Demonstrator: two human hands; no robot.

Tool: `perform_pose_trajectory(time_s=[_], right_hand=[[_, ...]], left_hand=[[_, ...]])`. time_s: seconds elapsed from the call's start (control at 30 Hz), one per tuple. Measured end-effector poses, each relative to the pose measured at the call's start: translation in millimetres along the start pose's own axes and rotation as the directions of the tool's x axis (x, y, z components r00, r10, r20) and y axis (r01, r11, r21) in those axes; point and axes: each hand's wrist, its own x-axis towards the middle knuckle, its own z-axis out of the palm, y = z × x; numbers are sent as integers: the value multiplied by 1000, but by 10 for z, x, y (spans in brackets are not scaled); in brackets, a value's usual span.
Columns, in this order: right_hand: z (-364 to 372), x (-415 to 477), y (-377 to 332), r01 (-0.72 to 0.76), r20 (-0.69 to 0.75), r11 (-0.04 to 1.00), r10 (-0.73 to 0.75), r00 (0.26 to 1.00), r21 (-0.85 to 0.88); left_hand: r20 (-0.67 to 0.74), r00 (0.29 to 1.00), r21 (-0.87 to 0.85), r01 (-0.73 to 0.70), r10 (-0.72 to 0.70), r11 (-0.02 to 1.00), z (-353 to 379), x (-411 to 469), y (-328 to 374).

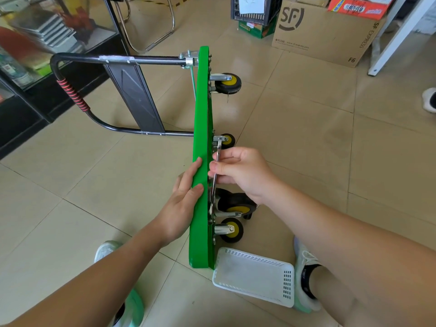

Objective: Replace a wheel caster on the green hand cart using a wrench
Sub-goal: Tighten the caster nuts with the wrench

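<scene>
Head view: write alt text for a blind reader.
A green hand cart stands on edge on a tiled floor; the left hand presses its deck while the right hand holds a wrench at a caster mount. A white basket lies beside it.

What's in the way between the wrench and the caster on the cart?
Nothing visible. The right hand holds the wrench against the cart underside, its upper end at a caster mount. The left hand rests on the other face.

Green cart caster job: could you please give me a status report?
Left hand flat on green cart edge. Right hand grips wrench, upper end at caster mount. White basket nearby, not blocking.
</scene>
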Motion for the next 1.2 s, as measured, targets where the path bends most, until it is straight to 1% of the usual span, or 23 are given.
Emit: perform_pose_trajectory(time_s=[0.1, 0.17, 0.27, 0.33, 0.4, 0.5, 0.57, 0.73, 0.93, 1.1, 1.2], right_hand=[[-51, -7, 26, -38, -30, 999, 39, 999, 28], [-54, -48, -16, -10, -29, 999, 12, 1000, 42], [-69, -201, -198, 133, -41, 989, -131, 991, 58], [-89, -376, -304, 260, -12, 965, -261, 965, -34], [-90, -582, -306, 360, 51, 925, -357, 933, -118], [-36, -848, -157, 418, 112, 897, -405, 907, -143], [-10, -925, -36, 454, 127, 878, -438, 890, -149], [34, -927, 139, 524, 156, 827, -501, 851, -203], [57, -904, 249, 581, 211, 763, -541, 814, -283], [93, -865, 295, 595, 194, 753, -563, 803, -279], [102, -753, 270, 577, 176, 758, -551, 816, -303]], left_hand=[[-7, 1000, 10, 21, -21, 1000, 15, -7, 22], [-11, 1000, 11, 25, -25, 1000, 19, -17, 35], [-22, 1000, 18, 13, -13, 1000, 11, -36, 44], [-26, 1000, 20, 5, -4, 1000, 7, -47, 41], [-23, 1000, 9, -6, 6, 1000, 9, -54, 40], [-31, 999, -17, -13, 12, 1000, 17, -53, 49], [-42, 999, -12, -17, 16, 1000, 22, -46, 56], [-37, 999, -7, -16, 16, 1000, 27, -40, 71], [-40, 999, 5, -26, 26, 1000, 12, -19, 37], [-45, 998, 5, -33, 33, 999, 13, -13, 13], [-39, 999, 8, -19, 20, 1000, 17, -13, 23]])
